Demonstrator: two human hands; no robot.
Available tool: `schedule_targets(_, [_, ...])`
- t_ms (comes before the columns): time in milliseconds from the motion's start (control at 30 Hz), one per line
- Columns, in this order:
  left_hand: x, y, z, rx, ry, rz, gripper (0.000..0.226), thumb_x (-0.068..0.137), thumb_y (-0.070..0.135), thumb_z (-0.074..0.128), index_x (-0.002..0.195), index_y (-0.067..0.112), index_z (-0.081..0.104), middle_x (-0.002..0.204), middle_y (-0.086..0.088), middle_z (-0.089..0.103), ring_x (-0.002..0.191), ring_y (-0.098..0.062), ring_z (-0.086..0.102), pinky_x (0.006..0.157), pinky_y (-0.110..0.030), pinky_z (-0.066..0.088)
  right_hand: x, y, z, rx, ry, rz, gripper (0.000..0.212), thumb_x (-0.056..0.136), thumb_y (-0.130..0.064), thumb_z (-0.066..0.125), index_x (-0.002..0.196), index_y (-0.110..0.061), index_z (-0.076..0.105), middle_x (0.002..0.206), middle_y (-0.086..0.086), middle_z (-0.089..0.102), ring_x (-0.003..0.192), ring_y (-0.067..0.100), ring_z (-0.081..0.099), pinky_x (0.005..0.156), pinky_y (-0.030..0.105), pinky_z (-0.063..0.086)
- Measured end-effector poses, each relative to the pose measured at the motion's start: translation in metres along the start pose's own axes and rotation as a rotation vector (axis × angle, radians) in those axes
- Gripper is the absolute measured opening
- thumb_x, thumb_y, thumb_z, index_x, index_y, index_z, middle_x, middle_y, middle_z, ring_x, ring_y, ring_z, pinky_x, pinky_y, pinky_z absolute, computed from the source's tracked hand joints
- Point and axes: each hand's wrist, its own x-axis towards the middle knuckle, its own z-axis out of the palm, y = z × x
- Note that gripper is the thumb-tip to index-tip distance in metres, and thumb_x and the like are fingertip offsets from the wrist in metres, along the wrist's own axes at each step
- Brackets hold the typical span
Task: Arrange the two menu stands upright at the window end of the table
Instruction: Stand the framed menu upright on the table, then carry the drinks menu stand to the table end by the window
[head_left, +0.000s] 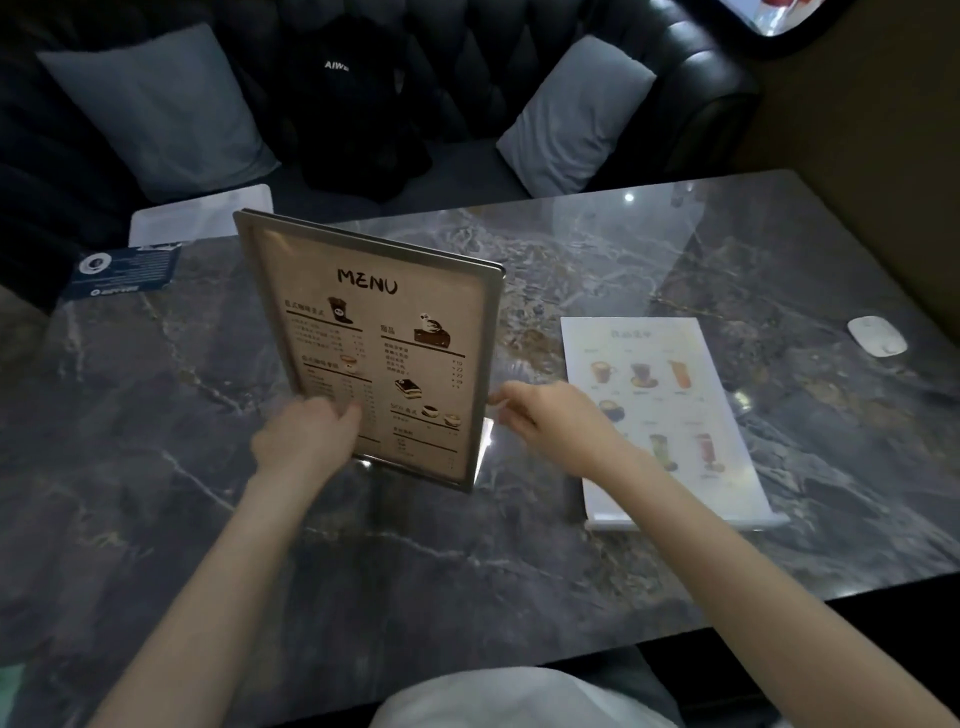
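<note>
A metal-framed menu stand (379, 332) with a beige "MENU" sheet stands nearly upright, tilted a little, at the middle of the dark marble table (519, 561). My left hand (306, 431) grips its lower left edge, thumb on the front. My right hand (540, 410) is at its lower right edge, fingertips touching the frame. A second menu stand (660, 415), clear acrylic with a white drinks sheet, lies flat on the table to the right, its base toward me.
A dark blue card (124, 270) lies at the table's far left corner, a white tray (202, 213) beyond it. A small white oval device (878, 336) sits at the right. Behind the table is a black sofa with a black bag (358, 104) between two grey cushions.
</note>
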Motion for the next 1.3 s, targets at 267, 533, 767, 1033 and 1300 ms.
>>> schedule_targets(267, [-0.069, 0.105, 0.006, -0.010, 0.197, 0.397, 0.037, 0.094, 0.037, 0.038, 0.088, 0.007, 0.060, 0.090, -0.014, 0.068, 0.082, -0.034, 0.064, 0.064, -0.034, 0.044, -0.038, 0.076, -0.051, -0.133, 0.066, 0.130, 0.023, 0.092, -0.022, 0.047, 0.107, -0.016, 0.063, 0.108, 0.007, 0.069, 0.103, 0.028, 0.058, 0.085, 0.042, 0.047])
schedule_targets(533, [-0.084, 0.129, 0.039, -0.615, 0.479, 0.177, 0.024, 0.089, 0.014, 0.054, 0.109, 0.002, 0.050, 0.105, -0.020, 0.059, 0.091, -0.030, 0.055, 0.075, -0.034, 0.040, -0.085, 0.186, -0.059, -0.146, 0.025, 0.427, 0.031, 0.093, -0.024, 0.046, 0.123, -0.013, 0.050, 0.129, 0.007, 0.054, 0.120, 0.026, 0.046, 0.089, 0.041, 0.046])
schedule_targets(767, [-0.094, 0.176, 0.123, -0.387, 0.520, 0.266, 0.060, 0.084, 0.013, 0.060, 0.134, -0.003, 0.030, 0.144, -0.031, 0.027, 0.132, -0.035, 0.023, 0.110, -0.043, 0.025, -0.096, 0.237, -0.043, -0.001, -0.069, 0.588, 0.047, 0.090, -0.029, 0.050, 0.133, -0.014, 0.038, 0.133, 0.008, 0.052, 0.117, 0.026, 0.051, 0.093, 0.043, 0.049])
schedule_targets(1033, [-0.067, 0.230, 0.169, -0.236, 0.058, 0.141, 0.049, 0.094, 0.032, 0.041, 0.134, 0.004, 0.038, 0.147, -0.019, 0.031, 0.133, -0.034, 0.029, 0.109, -0.047, 0.030, -0.091, 0.258, -0.036, 0.422, -0.065, 0.689, 0.052, 0.081, -0.023, 0.065, 0.125, -0.013, 0.039, 0.125, 0.008, 0.055, 0.106, 0.024, 0.058, 0.087, 0.045, 0.054])
schedule_targets(1300, [-0.064, 0.246, 0.166, -0.355, -0.050, 0.026, 0.037, 0.094, 0.031, 0.042, 0.121, 0.006, 0.042, 0.119, -0.018, 0.044, 0.105, -0.031, 0.047, 0.082, -0.037, 0.040, -0.087, 0.274, -0.032, 0.563, -0.121, 0.731, 0.054, 0.073, -0.010, 0.074, 0.118, -0.009, 0.045, 0.118, 0.010, 0.060, 0.102, 0.024, 0.060, 0.081, 0.037, 0.055])
